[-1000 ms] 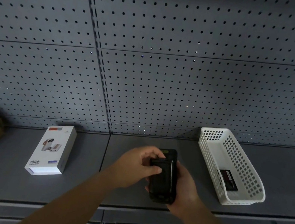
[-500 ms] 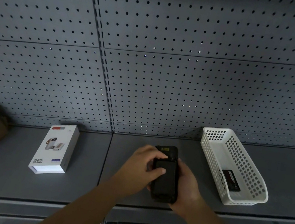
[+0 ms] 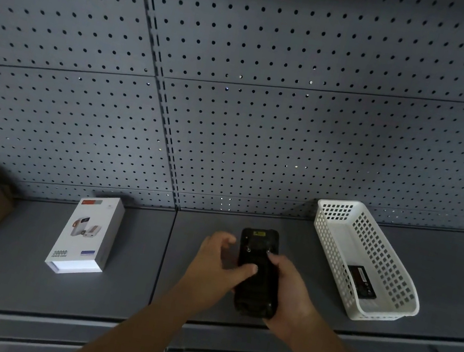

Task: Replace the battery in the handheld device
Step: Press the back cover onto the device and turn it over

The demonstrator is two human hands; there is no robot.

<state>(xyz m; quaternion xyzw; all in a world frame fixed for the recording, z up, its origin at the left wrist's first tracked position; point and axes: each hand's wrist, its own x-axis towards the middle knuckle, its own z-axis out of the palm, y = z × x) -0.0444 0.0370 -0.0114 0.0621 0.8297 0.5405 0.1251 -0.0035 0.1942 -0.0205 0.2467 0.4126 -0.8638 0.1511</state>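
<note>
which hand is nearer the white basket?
Right. The right hand grips the device on the side facing the basket; the left hand sits on the device's far side.

My left hand (image 3: 217, 263) has opened since a second ago: its fingers have lifted off the top of the handheld device (image 3: 257, 273), only the thumb pressing its back, baring the upper end
</note>
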